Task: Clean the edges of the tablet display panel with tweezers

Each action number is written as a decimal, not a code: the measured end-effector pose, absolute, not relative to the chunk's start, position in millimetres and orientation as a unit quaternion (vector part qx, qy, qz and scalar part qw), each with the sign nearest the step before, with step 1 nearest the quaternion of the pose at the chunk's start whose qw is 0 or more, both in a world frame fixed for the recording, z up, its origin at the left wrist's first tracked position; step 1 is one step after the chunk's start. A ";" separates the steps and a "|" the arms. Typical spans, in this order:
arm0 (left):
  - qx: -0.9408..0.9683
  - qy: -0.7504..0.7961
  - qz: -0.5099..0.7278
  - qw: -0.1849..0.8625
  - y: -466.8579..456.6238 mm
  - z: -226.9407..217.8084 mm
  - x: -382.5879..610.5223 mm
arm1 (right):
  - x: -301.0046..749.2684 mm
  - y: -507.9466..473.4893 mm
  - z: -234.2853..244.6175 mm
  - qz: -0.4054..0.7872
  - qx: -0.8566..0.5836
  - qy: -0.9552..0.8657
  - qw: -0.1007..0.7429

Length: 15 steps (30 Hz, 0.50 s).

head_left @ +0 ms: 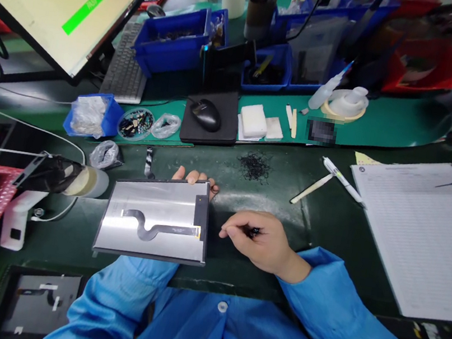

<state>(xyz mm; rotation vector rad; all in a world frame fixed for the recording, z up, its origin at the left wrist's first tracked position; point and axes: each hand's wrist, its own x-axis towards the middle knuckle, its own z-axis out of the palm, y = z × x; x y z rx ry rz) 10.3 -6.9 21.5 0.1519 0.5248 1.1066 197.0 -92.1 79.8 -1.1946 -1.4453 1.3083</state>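
Observation:
My left hand supports a tablet display panel from beneath. Its fingertips show past the panel's far edge. The panel's silvery back faces up, with a dark curved flex cable running across it to a gold-edged connector at the right. To the right of the panel and apart from it is my right hand, its thumb and fingers closed together. Something small and dark shows within those curled fingers, too little of it to name. Beyond the hands lies a pile of tiny black pieces.
A computer mouse rests on a black pad behind the panel. Right of my hands are a pen, a thin pale stick and printed sheets. At left stand a round jar and a pink bubble-wrap tray. Blue bins line the back.

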 end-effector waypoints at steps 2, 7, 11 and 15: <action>0.049 0.211 0.515 0.829 -7.4 21.7 9.5 | 197.9 -92.6 80.6 0.523 -0.485 -0.576 0.399; 0.049 0.206 0.527 0.823 -7.8 23.5 10.0 | 198.5 -93.5 80.1 0.531 -0.481 -0.575 0.395; 0.073 0.250 0.515 0.817 -6.7 24.9 10.4 | 195.5 -89.4 74.2 0.524 -0.507 -0.554 0.403; 0.077 0.253 0.485 0.834 -7.2 24.1 11.6 | 193.3 -82.6 64.4 0.502 -0.540 -0.532 0.416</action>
